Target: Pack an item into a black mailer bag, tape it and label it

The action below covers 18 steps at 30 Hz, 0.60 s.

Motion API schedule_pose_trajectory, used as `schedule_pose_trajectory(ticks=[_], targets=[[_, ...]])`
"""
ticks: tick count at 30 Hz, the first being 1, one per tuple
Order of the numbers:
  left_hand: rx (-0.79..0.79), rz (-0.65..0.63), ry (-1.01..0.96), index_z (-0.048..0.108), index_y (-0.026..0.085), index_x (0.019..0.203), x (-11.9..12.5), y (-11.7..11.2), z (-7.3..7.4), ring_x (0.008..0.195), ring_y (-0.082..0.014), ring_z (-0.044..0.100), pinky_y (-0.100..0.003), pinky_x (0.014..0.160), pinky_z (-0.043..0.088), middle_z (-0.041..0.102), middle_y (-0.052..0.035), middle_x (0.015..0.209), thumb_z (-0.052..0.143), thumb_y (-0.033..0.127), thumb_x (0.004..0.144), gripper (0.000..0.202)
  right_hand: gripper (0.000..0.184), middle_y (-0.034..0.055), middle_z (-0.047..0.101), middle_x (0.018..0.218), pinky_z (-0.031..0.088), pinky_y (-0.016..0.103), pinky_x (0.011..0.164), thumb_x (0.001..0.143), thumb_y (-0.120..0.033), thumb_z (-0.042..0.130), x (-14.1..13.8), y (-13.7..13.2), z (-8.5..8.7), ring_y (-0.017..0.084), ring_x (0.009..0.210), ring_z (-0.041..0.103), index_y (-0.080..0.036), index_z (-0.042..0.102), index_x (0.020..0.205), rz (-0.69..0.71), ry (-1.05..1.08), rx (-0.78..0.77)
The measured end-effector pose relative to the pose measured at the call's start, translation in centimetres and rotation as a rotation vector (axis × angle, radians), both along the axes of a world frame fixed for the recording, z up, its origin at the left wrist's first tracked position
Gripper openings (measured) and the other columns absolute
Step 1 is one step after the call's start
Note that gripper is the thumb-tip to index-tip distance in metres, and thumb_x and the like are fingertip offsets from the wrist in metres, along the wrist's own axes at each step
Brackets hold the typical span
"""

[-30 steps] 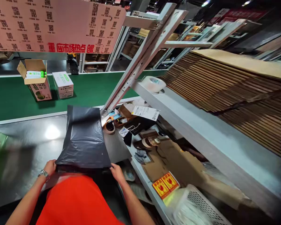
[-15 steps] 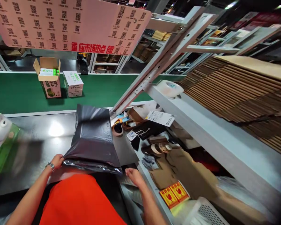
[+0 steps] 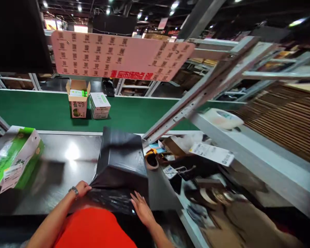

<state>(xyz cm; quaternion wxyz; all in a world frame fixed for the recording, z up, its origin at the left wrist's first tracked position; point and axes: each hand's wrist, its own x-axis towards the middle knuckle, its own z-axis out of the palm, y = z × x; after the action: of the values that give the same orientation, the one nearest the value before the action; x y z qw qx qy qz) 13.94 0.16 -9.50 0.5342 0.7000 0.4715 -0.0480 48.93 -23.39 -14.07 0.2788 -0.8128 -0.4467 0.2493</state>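
Note:
A black plastic mailing bag [image 3: 124, 155] lies on the metal bench in front of me, with a box-like bulge inside its far part. Its near end is flat and wrinkled. My left hand [image 3: 82, 189], with a watch on the wrist, pinches the bag's near left corner. On the bag's near right part rests my right hand [image 3: 142, 208], its fingers stretched out and spread. To the left stands a green and white carton [image 3: 18, 158] with a white label sticking out from it.
Beyond the bench runs a green conveyor belt [image 3: 134, 113], carrying an open carton [image 3: 79, 106] and a small white box [image 3: 100, 105]. A slanting metal post [image 3: 181, 106] rises at right. A tape roll [image 3: 222, 119] and stacked flat cardboard [image 3: 284, 117] occupy the right shelf.
My right hand has come from beside the bag's right corner onto the bag, its fingers opening out. The left hand keeps its corner. The view has swung left and up.

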Motion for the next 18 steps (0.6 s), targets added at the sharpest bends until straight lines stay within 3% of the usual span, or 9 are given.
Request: schedule_pose_trajectory(ticks=[3, 6, 9, 12, 15, 18], targets=[[-0.007, 0.042, -0.025, 0.043, 0.025, 0.049, 0.1, -0.3, -0.1, 0.066, -0.02, 0.049, -0.035, 0.071, 0.04, 0.033, 0.0041, 0.052, 0.067, 0.055, 0.085, 0.052, 0.043, 0.0155, 0.084, 0.122, 0.047, 0.07, 0.124, 0.07, -0.069, 0.072, 3.5, -2.6, -0.6, 0.048, 0.132, 0.072, -0.031, 0.087, 0.086, -0.08, 0.118, 0.036], [-0.028, 0.074, -0.055, 0.04, 0.026, 0.046, 0.2, -0.2, -0.3, 0.064, -0.0203, 0.048, -0.038, 0.071, 0.041, 0.031, 0.0041, 0.052, 0.071, 0.053, 0.083, 0.056, 0.039, 0.0151, 0.086, 0.104, 0.058, 0.071, 0.112, 0.072, -0.071, 0.071, 3.3, -1.4, 1.7, 0.051, 0.113, 0.079, -0.036, 0.086, 0.079, -0.161, 0.138, 0.035], [-0.089, 0.075, -0.078, 0.041, 0.027, 0.044, 0.2, 0.1, -0.3, 0.057, -0.0185, 0.042, -0.041, 0.067, 0.04, 0.031, 0.0041, 0.049, 0.073, 0.054, 0.083, 0.057, 0.04, 0.0127, 0.086, 0.11, 0.062, 0.064, 0.105, 0.085, -0.067, 0.067, -1.1, 2.5, 4.8, 0.044, 0.11, 0.08, -0.036, 0.088, 0.1, -0.075, 0.145, 0.164], [-0.166, 0.074, -0.1, 0.041, 0.027, 0.046, -0.3, 0.6, -0.4, 0.052, -0.0167, 0.04, -0.04, 0.063, 0.042, 0.033, 0.0047, 0.047, 0.072, 0.061, 0.085, 0.06, 0.038, 0.011, 0.085, 0.109, 0.064, 0.05, 0.096, 0.098, -0.058, 0.063, -7.8, 7.1, 6.8, 0.034, 0.104, 0.08, -0.031, 0.087, 0.11, 0.17, 0.186, 0.209], [-0.244, 0.087, -0.123, 0.048, 0.025, 0.052, -0.9, 1.2, -0.9, 0.052, -0.0151, 0.044, -0.036, 0.061, 0.046, 0.042, 0.0049, 0.05, 0.07, 0.069, 0.086, 0.06, 0.034, 0.0096, 0.084, 0.107, 0.062, 0.042, 0.091, 0.102, -0.049, 0.063, -13.8, 11.1, 6.8, 0.028, 0.097, 0.079, -0.028, 0.086, 0.118, 0.414, 0.183, 0.148], [-0.315, 0.09, -0.138, 0.054, 0.022, 0.057, -1.4, 1.6, -1.5, 0.051, -0.0124, 0.046, -0.032, 0.059, 0.046, 0.049, 0.0045, 0.053, 0.071, 0.066, 0.09, 0.058, 0.031, 0.0102, 0.084, 0.107, 0.06, 0.038, 0.09, 0.104, -0.039, 0.062, -17.3, 13.4, 5.5, 0.027, 0.098, 0.077, -0.026, 0.086, 0.119, 0.513, 0.127, 0.084]])
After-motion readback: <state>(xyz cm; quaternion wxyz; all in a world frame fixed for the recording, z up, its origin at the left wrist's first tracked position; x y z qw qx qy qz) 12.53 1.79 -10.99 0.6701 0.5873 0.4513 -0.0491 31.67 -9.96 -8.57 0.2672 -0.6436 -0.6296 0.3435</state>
